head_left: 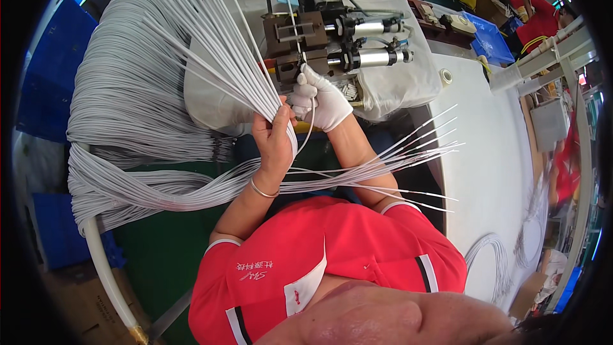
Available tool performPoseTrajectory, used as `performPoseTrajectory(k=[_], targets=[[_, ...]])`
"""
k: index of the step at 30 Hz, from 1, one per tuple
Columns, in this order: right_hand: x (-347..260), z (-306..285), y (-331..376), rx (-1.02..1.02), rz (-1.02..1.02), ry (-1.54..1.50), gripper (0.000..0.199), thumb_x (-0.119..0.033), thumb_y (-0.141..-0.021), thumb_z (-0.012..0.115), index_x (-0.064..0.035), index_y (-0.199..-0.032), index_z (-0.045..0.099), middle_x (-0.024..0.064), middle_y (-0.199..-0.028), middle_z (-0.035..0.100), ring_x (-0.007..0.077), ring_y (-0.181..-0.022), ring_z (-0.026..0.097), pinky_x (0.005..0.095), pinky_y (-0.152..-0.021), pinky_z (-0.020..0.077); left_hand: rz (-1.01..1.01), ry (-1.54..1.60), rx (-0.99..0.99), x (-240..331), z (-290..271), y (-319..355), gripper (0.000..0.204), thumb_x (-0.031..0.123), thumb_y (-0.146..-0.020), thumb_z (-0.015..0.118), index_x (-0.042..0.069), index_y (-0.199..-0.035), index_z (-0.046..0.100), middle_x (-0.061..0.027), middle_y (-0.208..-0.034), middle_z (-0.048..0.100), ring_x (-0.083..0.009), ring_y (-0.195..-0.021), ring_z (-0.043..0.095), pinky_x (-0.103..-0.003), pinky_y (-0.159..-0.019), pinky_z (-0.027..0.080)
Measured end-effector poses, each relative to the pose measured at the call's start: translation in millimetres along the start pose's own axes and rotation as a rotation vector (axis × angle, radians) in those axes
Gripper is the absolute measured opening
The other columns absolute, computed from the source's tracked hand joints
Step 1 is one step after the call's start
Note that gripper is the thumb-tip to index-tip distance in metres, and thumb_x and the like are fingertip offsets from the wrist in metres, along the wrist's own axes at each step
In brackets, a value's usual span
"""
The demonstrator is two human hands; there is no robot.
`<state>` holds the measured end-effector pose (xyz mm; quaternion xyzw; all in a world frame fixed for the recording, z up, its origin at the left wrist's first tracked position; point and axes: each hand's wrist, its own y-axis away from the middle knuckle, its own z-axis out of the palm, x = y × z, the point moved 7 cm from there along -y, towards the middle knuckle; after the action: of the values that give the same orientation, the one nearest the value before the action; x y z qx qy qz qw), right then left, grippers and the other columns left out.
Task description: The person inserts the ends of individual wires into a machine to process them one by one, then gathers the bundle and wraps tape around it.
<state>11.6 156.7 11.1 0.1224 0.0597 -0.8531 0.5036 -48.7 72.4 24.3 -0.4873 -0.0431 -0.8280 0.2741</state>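
My left hand [274,137] is bare and closed around a bundle of light grey cables [239,67]. Their ends fan out up and to the left, toward the machine. On my right hand [322,102] is a white glove. Its fingers pinch a single grey cable [311,129] right at the lower dark block [289,69] of a small bench machine. The cable's tip is hidden by the fingers and the block. Other cable ends [421,148] from the bundle pass over my forearms and spread out to the right.
A thick mass of grey cables [128,76] hangs over a pale rail [105,268] at left. Pneumatic cylinders [377,57] stick out from the machine's right side. A white table [488,172] with coiled cable [490,262] stands at right. Blue bins [488,37] and people in red are farther back.
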Motion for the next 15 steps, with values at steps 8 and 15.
performPoseTrajectory(k=[8,15], targets=[[-1,3,17,0.273,-0.122,0.166,0.028,-0.037,-0.093,0.047,-0.0119,-0.091,0.058,-0.0055,-0.057,0.048,0.0074,-0.047,0.041,0.0233,-0.042,0.032,-0.028,0.038,0.03,-2,-3,-2,0.016,0.005,-0.085,0.057,0.001,-0.101,0.054,-0.0039,-0.079,0.055,-0.0108,-0.067,0.052,-0.025,-0.061,0.045],[-17,16,32,0.243,-0.396,0.75,0.03,-0.029,-0.092,0.05,-0.0015,-0.084,0.06,0.0023,-0.052,0.05,0.0085,-0.039,0.039,0.0202,-0.038,0.029,-0.028,0.047,0.002,-9,-3,4,0.01,0.003,-0.084,0.058,0.003,-0.093,0.054,-0.0037,-0.076,0.055,-0.011,-0.064,0.053,-0.025,-0.058,0.044]])
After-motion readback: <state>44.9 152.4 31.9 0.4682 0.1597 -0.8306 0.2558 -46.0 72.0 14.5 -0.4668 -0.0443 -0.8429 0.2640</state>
